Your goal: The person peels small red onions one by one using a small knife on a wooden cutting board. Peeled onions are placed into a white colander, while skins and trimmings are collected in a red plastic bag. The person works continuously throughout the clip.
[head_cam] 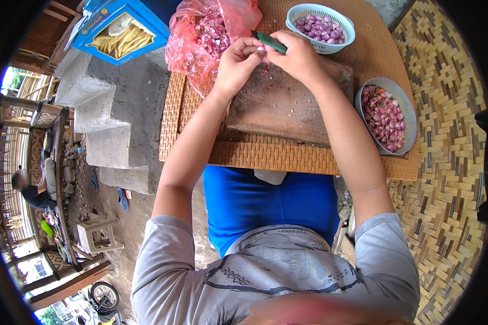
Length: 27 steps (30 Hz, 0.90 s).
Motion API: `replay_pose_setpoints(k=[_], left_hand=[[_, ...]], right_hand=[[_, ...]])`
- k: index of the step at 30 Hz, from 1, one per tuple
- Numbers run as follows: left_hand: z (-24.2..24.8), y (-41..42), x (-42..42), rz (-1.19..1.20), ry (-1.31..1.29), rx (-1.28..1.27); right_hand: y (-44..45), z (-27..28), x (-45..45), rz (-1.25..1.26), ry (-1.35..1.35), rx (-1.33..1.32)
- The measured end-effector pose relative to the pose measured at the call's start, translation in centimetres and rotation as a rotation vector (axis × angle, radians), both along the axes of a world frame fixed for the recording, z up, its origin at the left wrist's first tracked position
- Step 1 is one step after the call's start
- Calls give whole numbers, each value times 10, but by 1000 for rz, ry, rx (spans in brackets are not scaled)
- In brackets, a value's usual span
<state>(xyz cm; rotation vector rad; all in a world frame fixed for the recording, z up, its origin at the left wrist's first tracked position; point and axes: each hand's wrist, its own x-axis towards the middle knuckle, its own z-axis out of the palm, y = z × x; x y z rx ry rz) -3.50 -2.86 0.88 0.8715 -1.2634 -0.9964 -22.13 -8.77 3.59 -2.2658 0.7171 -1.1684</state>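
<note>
Above the far part of a wooden cutting board [280,111], my two hands meet. Between the fingertips of my left hand [240,61] is a small pale shallot [261,48], partly hidden by the fingers. My right hand [296,57] grips a green-handled knife [273,43], its dark blade pointing left. Beyond my left hand, a red plastic bag [244,16] lies open with shallot skins [214,34] in it. A light blue plastic basket [323,49] of peeled purple shallots [319,29] stands beyond my right hand. Unpeeled-looking reddish shallots [384,118] fill a grey bowl [410,140] right of the board.
The woven-patterned table [268,156] ends just before my lap. A blue box [114,57] with a clear window stands at the upper left, near concrete steps [110,150]. A woven bamboo wall [443,162] is at right. Far left, a person [38,193] sits on a bamboo platform.
</note>
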Motion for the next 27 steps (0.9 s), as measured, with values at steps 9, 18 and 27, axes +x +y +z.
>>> replay_pose_setpoints(k=[9,18,27], left_hand=[[-3,-1,1,25,23,1],[-7,-3,2,52,74,8],[-9,-3,5,113,-8,25]], right_hand=[[0,-1,3,37,-104,25],[1,0,3,35,-86,3],[0,-1,1,27,58,-14]])
